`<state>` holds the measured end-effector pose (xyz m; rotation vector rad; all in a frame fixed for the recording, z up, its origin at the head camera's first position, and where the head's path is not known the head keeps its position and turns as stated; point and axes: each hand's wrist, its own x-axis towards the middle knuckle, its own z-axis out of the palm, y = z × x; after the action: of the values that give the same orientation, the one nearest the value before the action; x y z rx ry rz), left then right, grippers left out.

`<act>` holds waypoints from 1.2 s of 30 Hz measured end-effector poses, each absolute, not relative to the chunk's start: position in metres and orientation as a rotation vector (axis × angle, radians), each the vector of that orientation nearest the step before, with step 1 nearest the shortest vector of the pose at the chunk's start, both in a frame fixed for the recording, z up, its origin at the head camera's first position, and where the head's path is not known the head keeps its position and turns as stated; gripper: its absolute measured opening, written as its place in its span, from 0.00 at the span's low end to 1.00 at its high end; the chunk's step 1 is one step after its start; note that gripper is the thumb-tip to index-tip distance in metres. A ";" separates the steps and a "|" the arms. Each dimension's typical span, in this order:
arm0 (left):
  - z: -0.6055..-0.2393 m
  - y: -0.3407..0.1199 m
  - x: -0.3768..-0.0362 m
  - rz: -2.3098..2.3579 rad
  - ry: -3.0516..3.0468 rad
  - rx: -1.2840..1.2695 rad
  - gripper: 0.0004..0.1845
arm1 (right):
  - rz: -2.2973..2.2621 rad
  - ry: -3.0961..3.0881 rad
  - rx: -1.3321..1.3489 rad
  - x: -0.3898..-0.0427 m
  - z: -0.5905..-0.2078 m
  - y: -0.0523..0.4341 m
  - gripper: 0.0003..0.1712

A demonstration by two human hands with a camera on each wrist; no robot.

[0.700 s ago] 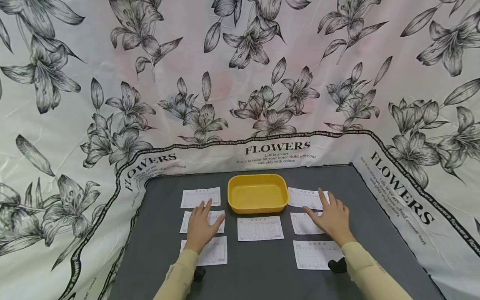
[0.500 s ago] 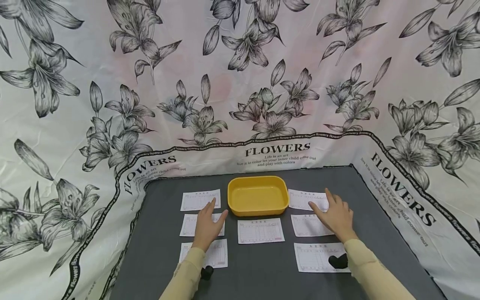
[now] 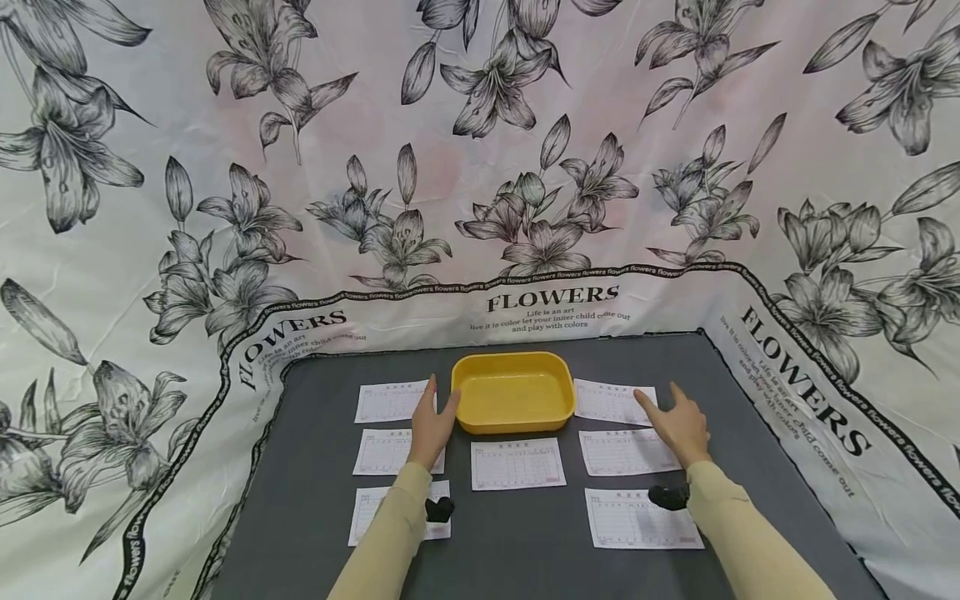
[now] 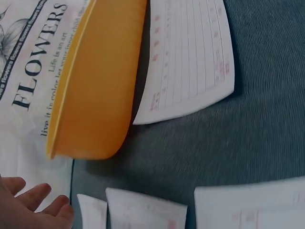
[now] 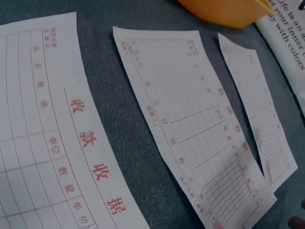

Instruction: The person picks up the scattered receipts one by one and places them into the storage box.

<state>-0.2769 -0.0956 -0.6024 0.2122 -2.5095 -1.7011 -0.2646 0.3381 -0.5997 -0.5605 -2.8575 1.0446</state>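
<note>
My left hand (image 3: 433, 427) hovers by the left end of a yellow plastic basin (image 3: 513, 425), thumb and fingers spread and holding nothing. It overlaps the upper left receipt slip (image 3: 386, 403) and the middle left receipt slip (image 3: 378, 452) in the head view. My right hand (image 3: 682, 425), also spread and holding nothing, is at the right side of the upper right receipt slip (image 3: 611, 402) and the middle right receipt slip (image 3: 622, 452). In the left wrist view the left fingers (image 4: 35, 195) show below the basin's end. Only fingertips (image 5: 296, 223) of the right hand enter its wrist view.
More receipt slips lie flat: one before the basin (image 3: 517, 464), one at lower left (image 3: 363, 512) partly under the sleeve, one at lower right (image 3: 637, 521). A dark grey tabletop (image 3: 525, 550) bears everything. A flower-printed cloth (image 3: 420, 317) encloses the back and sides.
My left hand has moved right, from over the left slips to the basin's left end. My right hand has drifted slightly right, uncovering more of the middle right slip. The slips and basin stay put.
</note>
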 end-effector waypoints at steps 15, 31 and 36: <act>-0.627 -0.062 -0.280 -1.972 -2.319 0.385 0.44 | 0.890 -2.958 -0.463 -0.277 -0.615 0.346 0.63; -0.646 -0.053 -0.280 -2.035 -2.260 0.321 0.32 | 0.948 -2.889 -0.596 -0.298 -0.634 0.342 0.55; -0.648 -0.051 -0.281 -2.008 -2.280 0.325 0.32 | 0.919 -2.900 -0.624 -0.303 -0.636 0.341 0.51</act>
<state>-0.2814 -0.0506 -0.6483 0.3253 -2.2795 -2.0085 -0.3029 0.3413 -0.6361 -0.6237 -2.9001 0.9189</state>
